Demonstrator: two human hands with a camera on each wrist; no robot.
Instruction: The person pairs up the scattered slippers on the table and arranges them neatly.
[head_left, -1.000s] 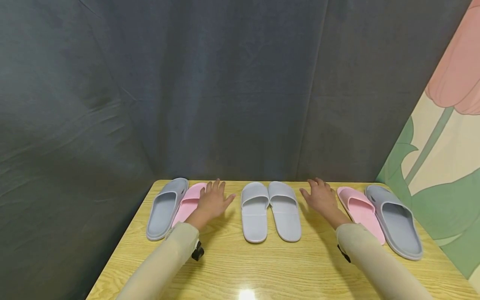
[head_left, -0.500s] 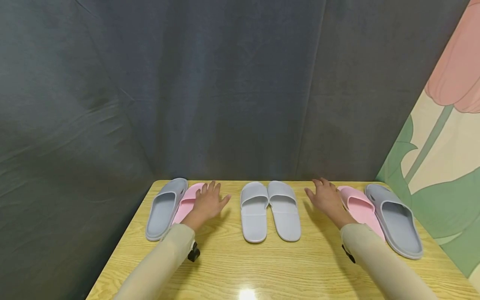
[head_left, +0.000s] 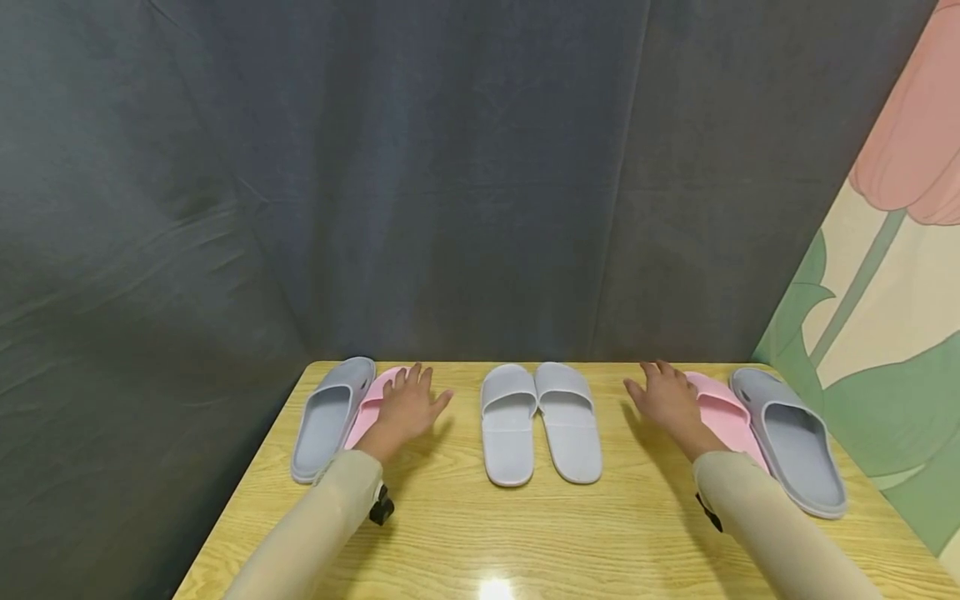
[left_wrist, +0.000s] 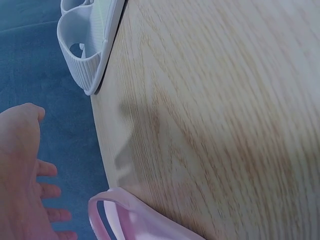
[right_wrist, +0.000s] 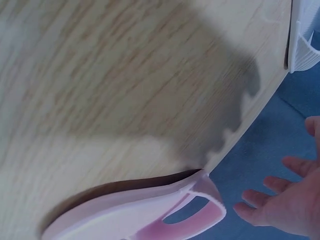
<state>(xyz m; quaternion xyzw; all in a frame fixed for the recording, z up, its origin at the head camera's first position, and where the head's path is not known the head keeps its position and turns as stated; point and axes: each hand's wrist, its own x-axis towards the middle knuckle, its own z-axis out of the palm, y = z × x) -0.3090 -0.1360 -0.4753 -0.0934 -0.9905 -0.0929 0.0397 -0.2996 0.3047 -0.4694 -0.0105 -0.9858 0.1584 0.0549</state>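
My left hand point(head_left: 406, 409) hovers with spread fingers over the table, partly covering the left pink slipper point(head_left: 367, 414) in the head view. On the other side my right hand point(head_left: 669, 402), also spread and holding nothing, overlaps the edge of the right pink slipper point(head_left: 727, 421). Between the hands, a pair of pale grey slippers point(head_left: 508, 437) lies side by side, their toe straps touching. In the left wrist view the left palm is above the pink slipper point(left_wrist: 145, 220); the right wrist view has the fingers beyond the toe of the other pink slipper point(right_wrist: 145, 210).
A larger grey-blue slipper point(head_left: 326, 425) lies at the far left, and its match point(head_left: 798, 446) at the far right, each beside a pink one. A dark curtain point(head_left: 465, 183) hangs behind the wooden table point(head_left: 495, 533). A flower-painted wall point(head_left: 892, 333) borders the right.
Both hands have moved outward, the left one leftward and the right one rightward, each coming further over its pink slipper. The slippers have stayed in place.
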